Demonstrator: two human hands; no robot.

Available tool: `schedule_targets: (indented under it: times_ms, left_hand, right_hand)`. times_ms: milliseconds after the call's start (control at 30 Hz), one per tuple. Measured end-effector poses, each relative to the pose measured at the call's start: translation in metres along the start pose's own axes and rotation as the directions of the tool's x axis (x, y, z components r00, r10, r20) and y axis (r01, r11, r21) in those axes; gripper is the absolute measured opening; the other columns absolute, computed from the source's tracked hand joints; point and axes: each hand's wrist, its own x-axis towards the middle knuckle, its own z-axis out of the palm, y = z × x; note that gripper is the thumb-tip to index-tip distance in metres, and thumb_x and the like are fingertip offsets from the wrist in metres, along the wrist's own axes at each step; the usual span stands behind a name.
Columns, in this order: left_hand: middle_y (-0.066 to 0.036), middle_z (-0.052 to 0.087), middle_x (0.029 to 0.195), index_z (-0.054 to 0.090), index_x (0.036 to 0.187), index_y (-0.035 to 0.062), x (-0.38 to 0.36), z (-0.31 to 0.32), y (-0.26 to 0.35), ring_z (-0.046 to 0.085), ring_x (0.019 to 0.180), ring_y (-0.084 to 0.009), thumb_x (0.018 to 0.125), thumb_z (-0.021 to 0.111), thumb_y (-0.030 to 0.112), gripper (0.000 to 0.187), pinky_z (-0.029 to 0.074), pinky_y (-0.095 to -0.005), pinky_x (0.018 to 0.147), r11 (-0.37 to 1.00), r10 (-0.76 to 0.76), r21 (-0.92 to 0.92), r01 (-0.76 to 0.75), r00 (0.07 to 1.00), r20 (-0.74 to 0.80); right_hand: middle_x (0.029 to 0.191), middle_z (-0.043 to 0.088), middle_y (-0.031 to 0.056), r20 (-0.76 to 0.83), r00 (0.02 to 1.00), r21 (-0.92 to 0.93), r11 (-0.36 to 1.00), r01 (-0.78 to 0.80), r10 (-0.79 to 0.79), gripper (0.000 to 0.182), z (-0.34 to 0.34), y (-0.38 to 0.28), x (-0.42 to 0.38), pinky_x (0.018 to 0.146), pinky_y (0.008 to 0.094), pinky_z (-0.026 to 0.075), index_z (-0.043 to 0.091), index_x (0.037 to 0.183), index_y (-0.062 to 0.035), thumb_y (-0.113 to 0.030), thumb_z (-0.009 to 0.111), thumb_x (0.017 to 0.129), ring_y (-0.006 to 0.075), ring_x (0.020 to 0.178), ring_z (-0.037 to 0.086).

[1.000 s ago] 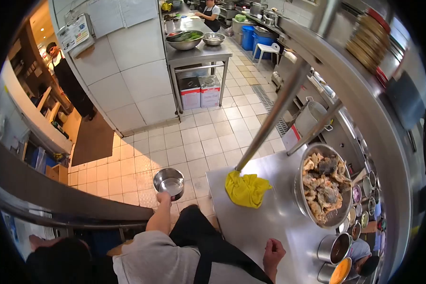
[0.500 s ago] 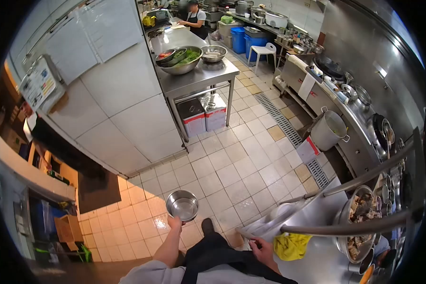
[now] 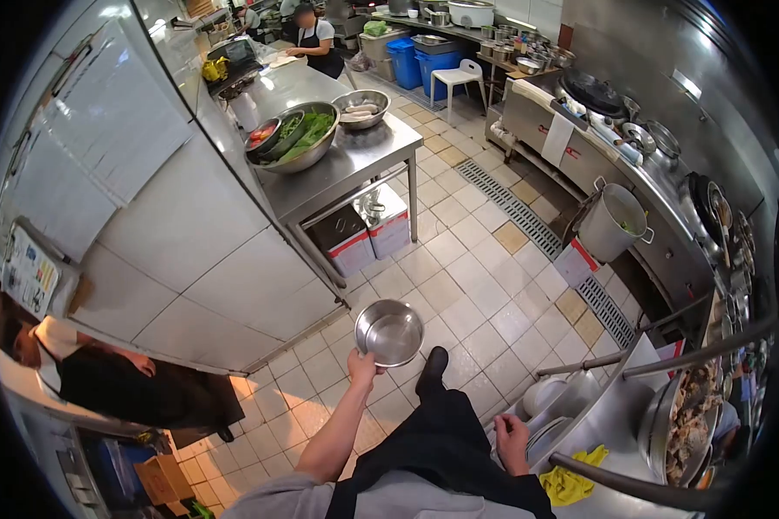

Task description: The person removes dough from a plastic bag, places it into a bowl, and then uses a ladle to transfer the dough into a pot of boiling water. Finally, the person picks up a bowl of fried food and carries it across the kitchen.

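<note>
My left hand [image 3: 363,368] grips the near rim of a round stainless steel bowl [image 3: 390,333], held out in front of me above the tiled floor. The bowl's inside is shiny, and I see no contents in it. At my right side my right hand [image 3: 512,441] hangs with its fingers curled in, and nothing shows in them. It is closest to the stacked white dishes [image 3: 547,424] under the steel counter. A yellow cloth [image 3: 573,476] lies on the counter's edge just beyond that hand.
A steel table [image 3: 342,173] ahead carries bowls of vegetables [image 3: 307,143]. A tall pot [image 3: 613,223] stands by the stove on the right. Metal rails [image 3: 666,495] edge the counter near me. One person [image 3: 112,381] stands at the left doorway; another [image 3: 313,43] works at the back.
I have stepped forward, closer to the steel table. The bowl, still in my left hand, is now farther right and higher in view. The person at the left doorway shows more fully.
</note>
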Motion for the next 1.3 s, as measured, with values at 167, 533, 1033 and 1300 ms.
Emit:
schedule_targets:
  times_ms: [167,533,1033,1300]
  left_hand:
    - [-0.012,0.061,0.07,0.056,0.096,-0.003,0.063,0.056,0.093,0.056,0.044,-0.0189,0.081,0.052,0.001,0.016,0.043,-0.0281,0.035,0.994,0.104,-0.027,-0.102,0.989,0.109]
    - [-0.006,0.059,0.064,0.063,0.095,-0.0008,0.19,0.146,0.308,0.054,0.04,-0.0132,0.08,0.052,0.004,0.019,0.043,-0.0248,0.035,0.913,0.403,0.052,-0.404,0.915,0.027]
    - [-0.011,0.062,0.059,0.063,0.106,-0.0029,0.379,0.215,0.437,0.058,0.043,-0.0156,0.078,0.05,0.002,0.032,0.047,-0.0281,0.039,0.934,0.284,0.221,-0.281,0.959,0.019]
    - [-0.006,0.06,0.061,0.063,0.107,-0.0015,0.406,0.239,0.459,0.053,0.04,-0.0104,0.078,0.049,0.004,0.032,0.044,-0.0256,0.037,0.963,0.228,0.165,-0.213,0.971,-0.074]
  right_hand:
    - [0.066,0.063,0.0098,-0.073,0.995,-0.051,0.997,0.063,-0.066,0.019,0.008,-0.031,0.106,0.057,0.0289,0.046,0.066,0.092,0.0045,-0.014,0.063,0.088,0.0126,0.058,0.056]
    - [0.077,0.063,0.0042,0.029,0.999,0.289,0.957,-0.02,0.012,0.019,0.025,-0.17,0.363,0.06,0.0248,0.046,0.065,0.102,0.0025,-0.013,0.061,0.091,0.0105,0.064,0.056]
    - [0.079,0.062,0.0011,0.273,0.953,0.202,0.976,0.079,-0.133,0.02,0.179,-0.336,0.638,0.067,0.0214,0.045,0.064,0.106,0.0018,-0.011,0.063,0.09,0.007,0.074,0.056]
    - [0.076,0.059,0.0024,0.483,0.824,0.181,0.955,0.237,-0.296,0.03,0.268,-0.414,0.756,0.06,0.0223,0.043,0.059,0.114,0.0009,-0.006,0.065,0.086,0.0066,0.067,0.051]
